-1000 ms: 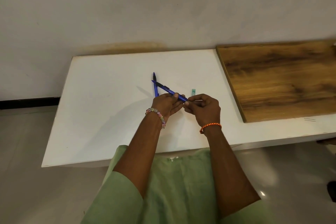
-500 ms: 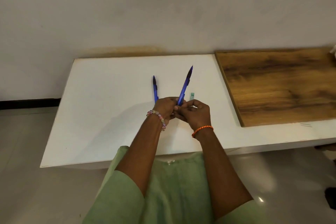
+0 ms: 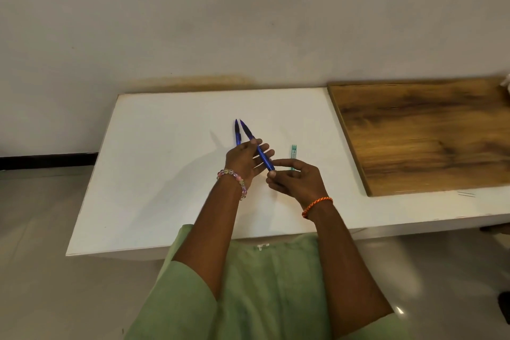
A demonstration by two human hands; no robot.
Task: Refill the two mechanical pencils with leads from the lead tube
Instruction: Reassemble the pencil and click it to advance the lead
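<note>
On the white table (image 3: 165, 174) lies one blue mechanical pencil (image 3: 237, 134), its tip pointing away from me. My left hand (image 3: 244, 160) holds a second blue pencil (image 3: 260, 152) between thumb and spread fingers, with its tip slanting up-left close to the lying pencil's tip. My right hand (image 3: 296, 182) is just right of it, index finger and thumb pinched at the held pencil's rear end. The small teal lead tube (image 3: 294, 151) lies on the table just beyond my right hand, untouched.
A brown wooden board (image 3: 419, 135) covers the table's right part. Two thin dark lines (image 3: 466, 194) lie near the front edge below the board. A grey wall runs behind the table, and grey floor shows at the left.
The held pencil has swung from pointing up-right to slanting up-left beside the lying pencil. My left fingers have spread, and my right hand has slid back to the pencil's rear end.
</note>
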